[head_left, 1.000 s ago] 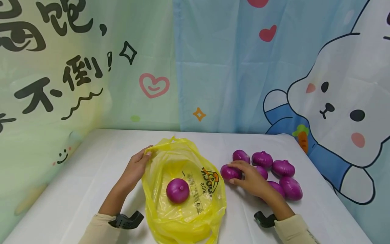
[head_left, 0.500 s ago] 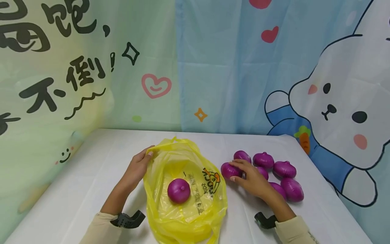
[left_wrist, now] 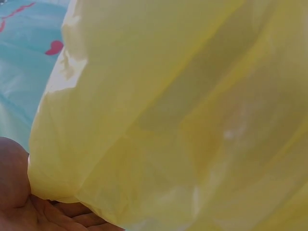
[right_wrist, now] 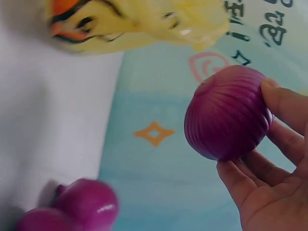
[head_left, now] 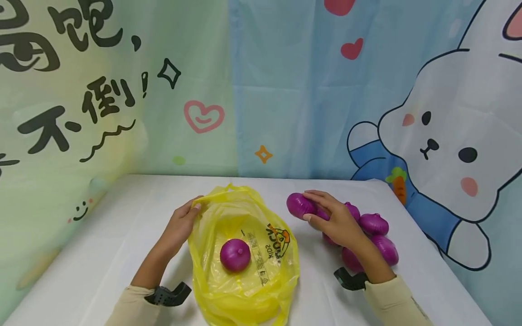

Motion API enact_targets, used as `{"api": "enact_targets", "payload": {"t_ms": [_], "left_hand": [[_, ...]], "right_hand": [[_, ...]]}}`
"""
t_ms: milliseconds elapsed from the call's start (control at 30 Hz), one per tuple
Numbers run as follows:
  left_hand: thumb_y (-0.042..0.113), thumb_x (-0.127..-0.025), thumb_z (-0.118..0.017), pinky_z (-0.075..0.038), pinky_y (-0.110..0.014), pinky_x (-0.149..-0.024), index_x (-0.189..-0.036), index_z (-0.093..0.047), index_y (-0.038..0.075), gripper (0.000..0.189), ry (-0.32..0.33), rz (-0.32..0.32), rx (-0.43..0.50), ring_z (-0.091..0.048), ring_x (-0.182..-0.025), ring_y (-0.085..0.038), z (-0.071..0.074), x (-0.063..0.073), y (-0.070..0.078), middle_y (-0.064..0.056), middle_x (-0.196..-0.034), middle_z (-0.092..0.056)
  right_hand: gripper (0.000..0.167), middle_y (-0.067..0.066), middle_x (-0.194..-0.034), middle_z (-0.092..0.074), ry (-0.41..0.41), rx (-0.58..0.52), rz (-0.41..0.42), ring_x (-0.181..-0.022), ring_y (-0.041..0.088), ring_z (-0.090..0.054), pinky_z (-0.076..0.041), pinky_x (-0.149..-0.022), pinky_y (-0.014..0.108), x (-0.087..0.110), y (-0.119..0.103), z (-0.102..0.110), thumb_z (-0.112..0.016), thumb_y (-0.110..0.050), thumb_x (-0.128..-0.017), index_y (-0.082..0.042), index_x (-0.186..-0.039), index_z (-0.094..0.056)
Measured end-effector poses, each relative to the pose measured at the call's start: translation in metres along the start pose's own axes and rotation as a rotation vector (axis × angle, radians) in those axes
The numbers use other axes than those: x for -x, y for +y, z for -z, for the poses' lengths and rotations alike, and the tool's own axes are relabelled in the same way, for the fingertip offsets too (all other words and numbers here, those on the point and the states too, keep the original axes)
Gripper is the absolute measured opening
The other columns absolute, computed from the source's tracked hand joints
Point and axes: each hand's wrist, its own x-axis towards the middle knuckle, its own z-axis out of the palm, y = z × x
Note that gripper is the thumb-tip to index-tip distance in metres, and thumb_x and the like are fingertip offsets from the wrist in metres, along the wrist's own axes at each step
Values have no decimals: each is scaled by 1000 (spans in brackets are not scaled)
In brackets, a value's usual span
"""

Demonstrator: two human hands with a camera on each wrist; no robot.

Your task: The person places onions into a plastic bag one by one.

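The right hand (head_left: 338,222) has its fingers clamped round an onion (head_left: 300,205) to the right of the bag (head_left: 224,296), whose left rim the left hand (head_left: 181,226) pinches.

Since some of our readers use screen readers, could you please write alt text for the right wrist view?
A right hand holds a purple onion in its fingers, seen against a blue-green backdrop. At lower left, two more onions are partly visible beside a white table surface; a printed yellow bag shows at the top.
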Motion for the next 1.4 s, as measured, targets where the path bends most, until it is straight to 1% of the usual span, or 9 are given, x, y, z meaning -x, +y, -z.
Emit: {"api": "enact_targets", "payload": {"t_ms": [133, 233, 433, 567, 800, 1100, 1233, 1300, 1400], "left_hand": [[28, -107, -36, -27, -47, -111, -150, -33, 1, 51, 2, -2, -12, -33, -136, -29, 2, 0, -1, -14, -154, -31], [27, -107, -35, -25, -47, -112, -150, -33, 0, 50, 3, -3, -16, -29, -139, -29, 1, 0, -1, -14, -155, -30], [28, -107, -35, -23, -47, -113, -150, -33, 0, 51, 2, 4, -9, -26, -141, -29, 1, 0, -1, -13, -156, -29], [28, -107, -35, -21, -47, -113, -150, -33, 0, 51, -8, -3, -1, -24, -141, -29, 1, 1, -1, -13, -156, -28], [27, -107, -36, -24, -47, -112, -149, -34, 0, 51, 2, -7, -9, -29, -139, -29, 1, 0, 0, -13, -155, -31], [27, -107, -36, -22, -47, -113, -149, -34, 0, 50, -4, -16, -1, -27, -141, -28, 1, 1, 0, -13, -155, -30], [27, -107, -36, -22, -47, -113, -149, -34, -1, 50, -7, -26, 1, -26, -141, -29, 1, 1, 1, -13, -155, -30], [26, -107, -36, -22, -47, -113, -149, -34, -1, 50, -7, -26, 2, -27, -140, -29, 0, 1, 2, -13, -155, -30], [26, -107, -36, -25, -47, -112, -149, -33, -1, 50, -3, -22, 1, -33, -136, -30, 0, 1, 2, -14, -154, -32]], "right_hand": [[57, 7, -144, -46, -25, -116, 13, -128, 32, -47, -49, -89, 46, -7, -14, 1, -74, -22, -88, -13, -141, -53], [56, 9, -144, -46, -43, -175, 34, -128, 32, -47, -48, -90, 44, -11, -22, 0, -73, -17, -89, -10, -141, -53], [55, 12, -143, -46, -78, -281, 105, -130, 29, -45, -44, -95, 35, -21, -36, 0, -71, -6, -89, -4, -140, -52], [54, 11, -142, -47, -76, -294, 148, -131, 26, -44, -43, -97, 31, -27, -45, 3, -71, -2, -88, -3, -139, -53], [52, 10, -141, -48, -124, -331, 193, -131, 23, -44, -41, -100, 32, -36, -60, 0, -69, -2, -89, -3, -139, -52], [51, 8, -140, -49, -187, -365, 282, -129, 20, -46, -40, -101, 33, -46, -69, -17, -67, -1, -90, -3, -139, -52], [51, 10, -141, -48, -232, -393, 322, -130, 23, -45, -40, -102, 34, -50, -71, -27, -66, -3, -91, 0, -140, -50], [51, 11, -142, -47, -254, -406, 324, -130, 24, -45, -40, -102, 35, -51, -72, -32, -67, -5, -92, -1, -140, -50], [51, 11, -143, -47, -289, -414, 306, -130, 24, -46, -41, -101, 36, -52, -71, -40, -67, -9, -92, -2, -140, -51]]}}
